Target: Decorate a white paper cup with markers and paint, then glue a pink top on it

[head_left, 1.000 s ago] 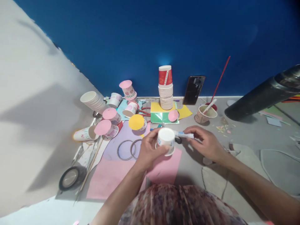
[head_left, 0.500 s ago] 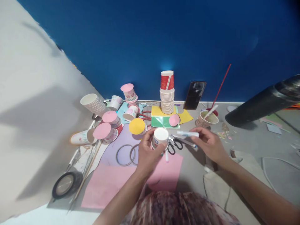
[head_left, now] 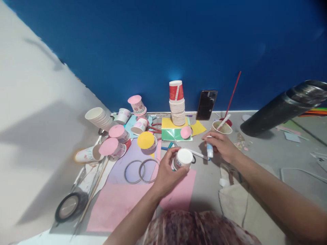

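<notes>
My left hand (head_left: 168,172) is wrapped round an upturned paper cup (head_left: 184,158), its white base facing up. To the right, my right hand (head_left: 220,146) grips a small white glue tube (head_left: 209,147) with a pale blue label, held nearly upright a little apart from the cup. Scissors lie mostly hidden behind the cup, one black handle loop (head_left: 194,159) showing. A white pen (head_left: 198,153) with a blue end lies between the hands. Pink paper (head_left: 178,190) is spread beneath my left hand. A pink paper disc (head_left: 186,132) rests beyond the cup.
Cups topped with pink discs (head_left: 110,146) and a yellow disc (head_left: 146,140) stand left. A tall cup stack (head_left: 177,105) and a phone (head_left: 206,104) are by the blue wall. Bangles (head_left: 135,172), black tape (head_left: 67,207), a tub (head_left: 222,127) and a dark flask (head_left: 276,110) surround the hands.
The glue tube has swung from level to nearly upright in my right hand. My left hand and the cup have shifted slightly right, covering more of the scissors.
</notes>
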Demonstrator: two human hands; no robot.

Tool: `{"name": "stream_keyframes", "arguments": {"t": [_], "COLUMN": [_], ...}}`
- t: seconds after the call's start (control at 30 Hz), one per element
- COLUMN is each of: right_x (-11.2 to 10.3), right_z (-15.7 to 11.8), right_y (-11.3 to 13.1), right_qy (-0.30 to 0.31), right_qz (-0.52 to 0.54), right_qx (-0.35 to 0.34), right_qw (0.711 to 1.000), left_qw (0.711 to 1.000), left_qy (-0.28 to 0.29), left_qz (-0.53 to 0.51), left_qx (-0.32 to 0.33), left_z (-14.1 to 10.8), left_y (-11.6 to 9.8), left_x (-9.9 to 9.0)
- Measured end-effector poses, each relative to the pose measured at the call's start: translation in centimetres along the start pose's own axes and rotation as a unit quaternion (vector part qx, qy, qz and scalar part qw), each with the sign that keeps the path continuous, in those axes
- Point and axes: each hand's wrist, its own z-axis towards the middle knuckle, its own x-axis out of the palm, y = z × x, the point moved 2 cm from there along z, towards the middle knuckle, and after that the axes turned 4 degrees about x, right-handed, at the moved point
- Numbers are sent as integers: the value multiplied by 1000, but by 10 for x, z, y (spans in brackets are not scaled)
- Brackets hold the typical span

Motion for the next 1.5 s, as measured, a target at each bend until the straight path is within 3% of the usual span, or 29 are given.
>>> {"name": "stream_keyframes", "arguments": {"t": [0.17, 0.3, 0.43, 0.57, 0.67, 0.77, 0.83, 0.93, 1.07, 1.17, 1.27, 1.4, 1.5], "right_x": [11, 25, 34, 27, 17, 15, 21, 32, 33, 24, 26, 51, 69], "right_z": [40, 58, 61, 48, 27, 0, -17, -38, -58, -69, -79, -82, -79], "right_y": [23, 32, 32, 33, 38, 48, 59, 76, 91, 98, 102, 92, 80], "right_qy": [-18, -11, -8, -10, 10, 49, 95, 131, 80, -15, -81, -30, -6], "right_qz": [-166, -251, -281, -260, -222, -183, -149, -147, -186, -156, -139, -160, -188], "right_qx": [-19, -20, -30, -41, -38, -31, -46, -113, -183, -248, -366, -489, -530], "right_qw": [986, 968, 959, 965, 974, 981, 983, 974, 962, 956, 917, 857, 827], "left_qw": [995, 986, 974, 963, 979, 996, 981, 939, 907, 894, 881, 869, 887], "left_qy": [97, 152, 176, 207, 151, 54, 39, 41, 8, -14, -23, -28, -36], "left_qz": [0, 65, 136, 156, 117, -31, -186, -333, -395, -421, -448, -476, -451], "left_qx": [-5, 3, 45, 79, 78, 57, 30, -78, -143, -152, -152, -132, -91], "left_z": [-10, -12, -11, -8, -4, 2, 4, 3, 1, 0, 0, -1, -4], "left_y": [0, 1, 3, 3, -5, -19, -28, -37, -42, -43, -44, -46, -45], "left_x": [5, 7, 6, -5, -19, -28, -25, -15, -12, -17, -17, -9, -6]}}
